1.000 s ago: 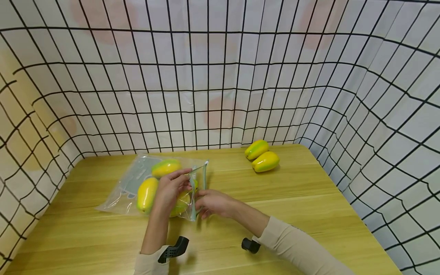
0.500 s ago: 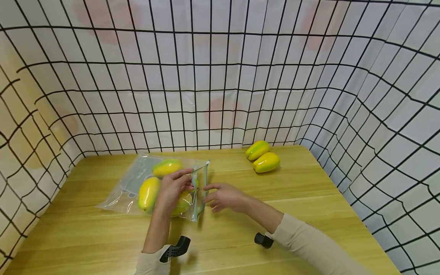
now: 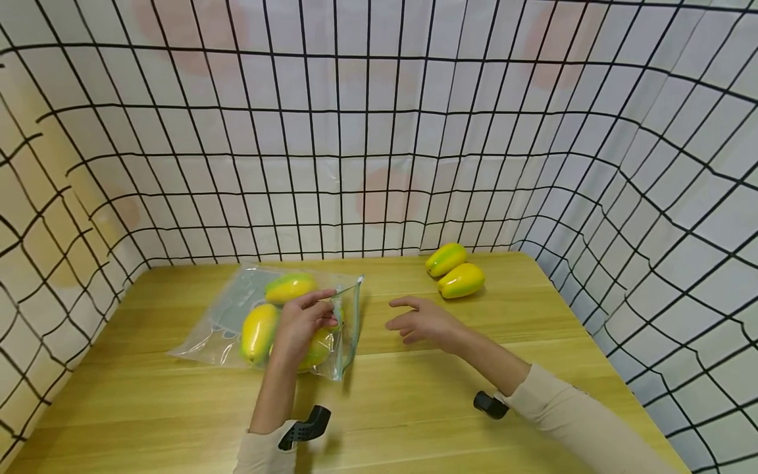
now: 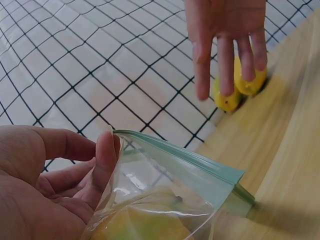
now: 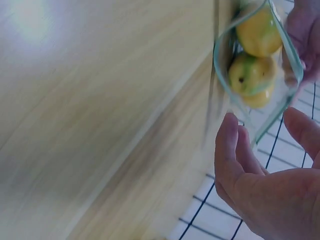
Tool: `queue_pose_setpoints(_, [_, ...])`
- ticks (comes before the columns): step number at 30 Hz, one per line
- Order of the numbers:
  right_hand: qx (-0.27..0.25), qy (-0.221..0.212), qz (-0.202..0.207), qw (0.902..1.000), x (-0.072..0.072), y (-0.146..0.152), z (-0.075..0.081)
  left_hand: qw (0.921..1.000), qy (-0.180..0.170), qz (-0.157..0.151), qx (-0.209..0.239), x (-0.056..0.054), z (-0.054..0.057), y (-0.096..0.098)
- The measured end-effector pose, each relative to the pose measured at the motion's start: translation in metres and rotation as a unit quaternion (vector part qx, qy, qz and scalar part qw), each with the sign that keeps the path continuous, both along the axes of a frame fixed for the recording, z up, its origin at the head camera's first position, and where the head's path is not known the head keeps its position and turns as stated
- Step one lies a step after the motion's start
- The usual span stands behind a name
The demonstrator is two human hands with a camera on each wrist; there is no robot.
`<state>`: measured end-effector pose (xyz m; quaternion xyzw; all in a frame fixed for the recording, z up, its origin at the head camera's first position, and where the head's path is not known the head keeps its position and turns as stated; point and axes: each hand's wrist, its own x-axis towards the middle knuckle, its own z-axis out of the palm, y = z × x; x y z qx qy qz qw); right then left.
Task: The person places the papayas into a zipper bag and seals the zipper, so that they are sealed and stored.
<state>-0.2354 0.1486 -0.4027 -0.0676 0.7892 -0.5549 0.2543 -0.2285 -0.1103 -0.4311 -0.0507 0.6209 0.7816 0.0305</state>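
A clear zip bag (image 3: 198,339) with a pale green zip edge (image 4: 200,163) lies on the wooden table, its mouth gaping to the right. Several yellow-green fruits that look like papayas are inside, among them one papaya (image 3: 258,332) at the near left and another papaya (image 3: 291,288) behind. My left hand (image 3: 299,326) pinches the upper layer of the bag at its mouth. To the right of the mouth my right hand (image 3: 426,321) hovers over the table, fingers spread and holding nothing. Two loose papayas, a rear one (image 3: 447,259) and a front one (image 3: 462,281), lie beyond it.
A black wire grid (image 3: 355,158) in front of white cloth encloses the table (image 3: 391,421) at the back and both sides. The loose fruits lie near the table's back edge, side by side.
My right hand has let go of the bag's mouth edge and moved right, away from it and toward the loose papayas. My left hand stays at the bag.
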Motion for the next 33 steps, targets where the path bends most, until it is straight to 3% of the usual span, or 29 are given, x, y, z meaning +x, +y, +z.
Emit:
queue_pose_setpoints(15, [0.055, 0.09, -0.052, 0.9931, -0.012, 0.06, 0.013, 0.9999, 0.001, -0.005, -0.012, -0.002, -0.001, -0.001])
queue_pose_setpoints(25, [0.148, 0.173, -0.123, 0.966, -0.02, 0.092, 0.012, 0.9999, -0.001, -0.004, -0.015, -0.001, -0.002, 0.0])
queue_pose_setpoints(33, [0.181, 0.193, -0.162, 0.9507, -0.034, 0.113, 0.003, 0.9999, -0.001, -0.002, -0.012, 0.0, -0.001, 0.0])
